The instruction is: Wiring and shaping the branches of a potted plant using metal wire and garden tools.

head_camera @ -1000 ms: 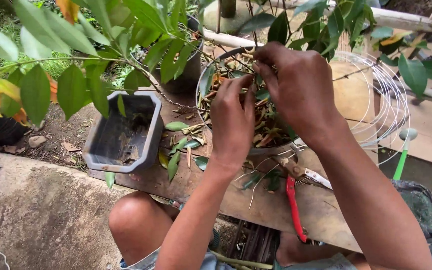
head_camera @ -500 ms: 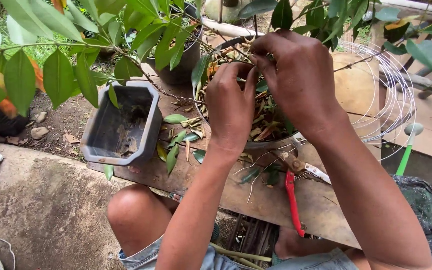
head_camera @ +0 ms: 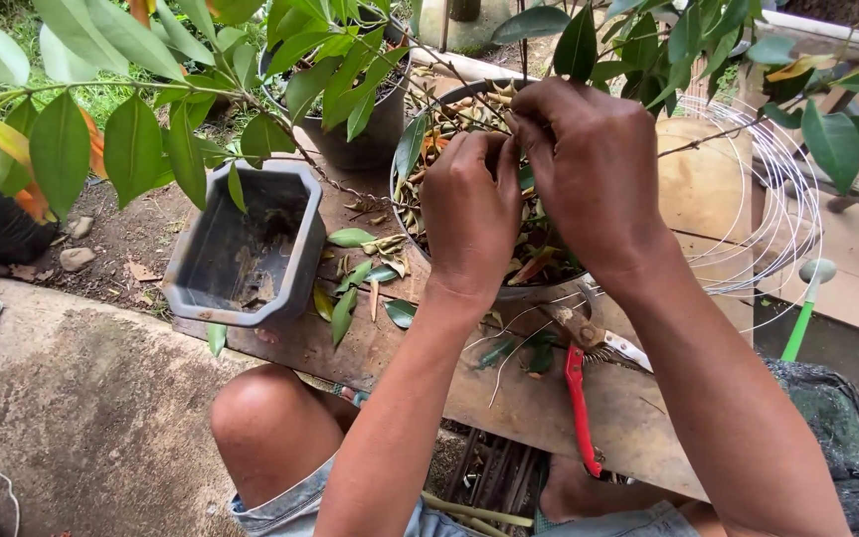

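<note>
Both hands meet over a round grey pot [head_camera: 412, 217] full of dry fallen leaves. My left hand [head_camera: 469, 214] has its fingers pinched together at the plant's stem, which is hidden behind the knuckles. My right hand [head_camera: 589, 169] curls over the same spot, fingertips touching the left hand's. What they grip is too small to make out; a thin branch [head_camera: 718, 139] runs off to the right. Red-handled pruning shears [head_camera: 581, 388] lie on the wooden board [head_camera: 509, 408] below the pot.
An empty grey rectangular pot [head_camera: 241, 249] sits at the board's left end. A coil of thin silver wire [head_camera: 777, 189] lies at right, beside a green-handled tool [head_camera: 802, 313]. A black pot [head_camera: 350, 139] with a leafy plant stands behind. Leafy branches [head_camera: 131, 139] overhang on the left.
The view has shifted slightly and drawn closer. Both hands stay pinched together over the round pot, with only small finger movement.
</note>
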